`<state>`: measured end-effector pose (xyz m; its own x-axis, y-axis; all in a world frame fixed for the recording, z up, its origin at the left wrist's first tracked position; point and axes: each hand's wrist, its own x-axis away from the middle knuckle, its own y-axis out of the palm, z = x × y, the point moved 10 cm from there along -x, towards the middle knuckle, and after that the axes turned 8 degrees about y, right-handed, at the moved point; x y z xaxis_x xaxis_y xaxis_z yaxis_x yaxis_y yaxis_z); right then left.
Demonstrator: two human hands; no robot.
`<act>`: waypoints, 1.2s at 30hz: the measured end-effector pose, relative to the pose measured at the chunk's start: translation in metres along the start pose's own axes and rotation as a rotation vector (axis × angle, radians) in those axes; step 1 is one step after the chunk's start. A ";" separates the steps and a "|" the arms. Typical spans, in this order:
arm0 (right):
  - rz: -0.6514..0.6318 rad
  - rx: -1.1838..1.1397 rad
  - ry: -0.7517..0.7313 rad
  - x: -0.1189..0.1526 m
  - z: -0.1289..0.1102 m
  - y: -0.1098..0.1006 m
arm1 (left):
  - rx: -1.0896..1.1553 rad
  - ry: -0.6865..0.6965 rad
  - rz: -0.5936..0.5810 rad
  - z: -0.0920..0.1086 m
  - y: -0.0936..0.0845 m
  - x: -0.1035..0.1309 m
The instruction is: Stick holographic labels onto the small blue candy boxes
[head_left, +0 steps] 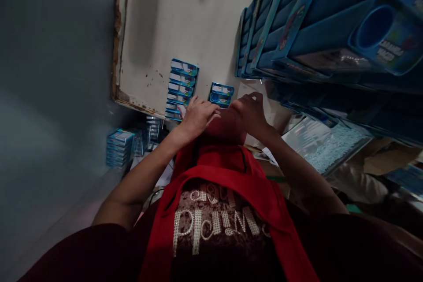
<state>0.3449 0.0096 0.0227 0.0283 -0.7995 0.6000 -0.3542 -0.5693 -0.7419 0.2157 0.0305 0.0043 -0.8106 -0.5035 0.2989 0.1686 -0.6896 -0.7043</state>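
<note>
Over my lap, my left hand (199,117) is closed with its fingers bent toward the right; what it grips is too dark and small to name. My right hand (251,112) is closed too, a short gap away, and its fingertips hide what they pinch. Between and below both hands lies red cloth (224,128). Beyond my left hand, a row of blue packs (181,80) stands on the pale tabletop (145,57). A shorter group of blue packs (222,89) is just past the gap between my hands.
Large stacks of blue boxes (317,31) rise at the right. Below them lies a clear bag of small light-blue pieces (340,145). At the lower left is another stack of blue packs (119,147). The table's left edge (115,44) is worn, beside a grey wall (53,75).
</note>
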 end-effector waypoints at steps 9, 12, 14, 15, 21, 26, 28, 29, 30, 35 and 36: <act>-0.002 0.018 -0.197 -0.006 -0.028 0.004 | 0.061 0.024 -0.036 -0.017 0.004 -0.007; -0.024 -0.012 -0.118 -0.012 -0.016 0.006 | 0.002 0.013 0.020 -0.017 -0.007 -0.005; -0.014 -0.054 -0.077 -0.015 -0.007 0.006 | -0.046 0.008 0.009 -0.018 -0.008 -0.002; -0.003 -0.070 -0.085 -0.016 -0.007 0.006 | -0.058 0.011 -0.010 -0.019 -0.006 -0.001; -0.026 -0.045 -0.241 -0.016 -0.032 0.018 | 0.050 0.015 -0.079 -0.026 0.005 -0.004; -0.092 -0.143 -0.155 -0.022 -0.017 0.020 | 0.137 -0.017 0.085 -0.031 -0.015 0.004; -0.105 -0.173 -0.138 -0.024 -0.010 0.022 | 0.205 -0.045 0.152 -0.035 -0.020 0.010; -0.108 -0.179 -0.147 -0.025 -0.009 0.023 | 0.239 -0.065 0.171 -0.039 -0.020 0.012; -0.104 -0.178 -0.161 -0.025 -0.010 0.025 | 0.265 -0.087 0.183 -0.043 -0.019 0.013; -0.036 -0.154 -0.211 -0.027 -0.027 0.029 | 0.364 -0.158 0.171 -0.055 -0.010 0.009; -0.037 -0.150 -0.218 -0.028 -0.030 0.030 | 0.382 -0.161 0.165 -0.055 -0.010 0.007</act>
<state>0.3055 0.0208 -0.0069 0.2392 -0.8102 0.5351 -0.4830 -0.5774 -0.6583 0.1774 0.0617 -0.0219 -0.6629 -0.6769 0.3200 0.5081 -0.7206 -0.4717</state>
